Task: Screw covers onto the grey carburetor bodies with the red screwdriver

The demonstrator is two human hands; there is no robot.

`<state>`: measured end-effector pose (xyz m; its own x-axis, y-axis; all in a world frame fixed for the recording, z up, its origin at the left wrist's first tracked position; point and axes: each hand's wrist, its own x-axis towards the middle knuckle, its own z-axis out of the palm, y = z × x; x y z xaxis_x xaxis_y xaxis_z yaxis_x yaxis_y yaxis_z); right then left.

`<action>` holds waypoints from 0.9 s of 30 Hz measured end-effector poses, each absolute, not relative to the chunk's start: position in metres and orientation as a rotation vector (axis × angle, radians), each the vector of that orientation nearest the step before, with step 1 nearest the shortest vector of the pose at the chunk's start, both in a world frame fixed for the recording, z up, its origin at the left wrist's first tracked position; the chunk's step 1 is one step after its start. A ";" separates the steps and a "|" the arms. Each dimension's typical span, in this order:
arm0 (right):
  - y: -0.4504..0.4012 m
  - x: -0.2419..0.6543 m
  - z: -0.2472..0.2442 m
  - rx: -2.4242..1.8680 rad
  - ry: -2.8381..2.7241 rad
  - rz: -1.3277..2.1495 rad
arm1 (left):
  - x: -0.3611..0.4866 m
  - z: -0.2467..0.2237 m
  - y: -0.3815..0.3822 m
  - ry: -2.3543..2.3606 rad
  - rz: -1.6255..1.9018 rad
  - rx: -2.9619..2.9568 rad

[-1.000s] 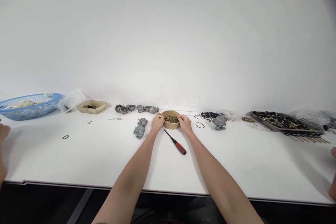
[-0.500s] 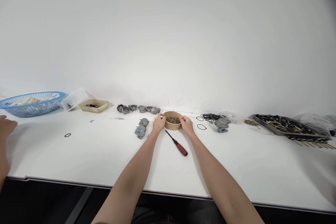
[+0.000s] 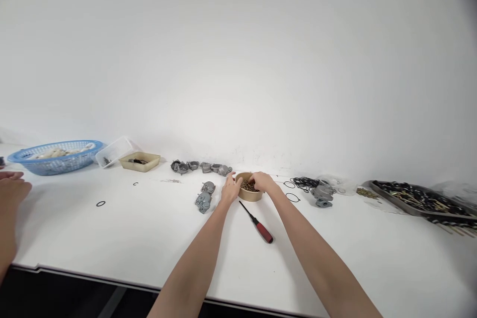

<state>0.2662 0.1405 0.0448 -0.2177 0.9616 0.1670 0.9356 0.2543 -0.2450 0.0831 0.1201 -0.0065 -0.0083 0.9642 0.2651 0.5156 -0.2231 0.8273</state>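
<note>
A round tan bowl (image 3: pixel 250 197) holds many small brass-coloured parts (image 3: pixel 248 186), too small to name. My left hand (image 3: pixel 230 190) is at the bowl's left side, its thumb by the rim and its fingers around the wall. From the right, my right hand (image 3: pixel 262 182) reaches over the rim, with bent fingertips down among the brass parts; what they pinch is hidden. A screwdriver (image 3: pixel 257 223) with a red and black handle lies in front of the bowl, between my forearms. Two grey metal castings (image 3: pixel 204 197) stand left of my left hand.
More grey castings (image 3: pixel 201 167) line the wall. Black rubber rings (image 3: pixel 304 184) and another casting (image 3: pixel 322 194) lie right, before a tray (image 3: pixel 398 199) of black and brass parts. Leftward are a yellowish tray (image 3: pixel 139 165), a blue basket (image 3: pixel 59 163) and another person's hand (image 3: pixel 15 188).
My right hand has moved from the bowl's right rim to inside it, fingers among the brass parts. My left hand stays at the left side. The whole view has shifted slightly.
</note>
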 end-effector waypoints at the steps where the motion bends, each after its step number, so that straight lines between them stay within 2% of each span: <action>1: 0.142 0.265 0.045 -1.789 -2.278 0.143 | 0.083 -0.004 0.117 1.541 1.199 1.796; 6: 0.148 0.262 0.044 -1.933 -2.342 0.161 | 0.085 0.016 0.105 1.433 1.185 1.983; 14: 0.153 0.267 0.044 -1.915 -2.264 0.215 | 0.096 0.035 0.090 0.920 0.567 2.106; 22: 0.145 0.275 0.048 -1.620 -2.042 0.232 | 0.111 0.014 0.097 0.988 0.851 2.130; 27: 0.143 0.281 0.054 -1.389 -1.787 0.376 | 0.107 -0.003 0.106 0.951 0.974 2.091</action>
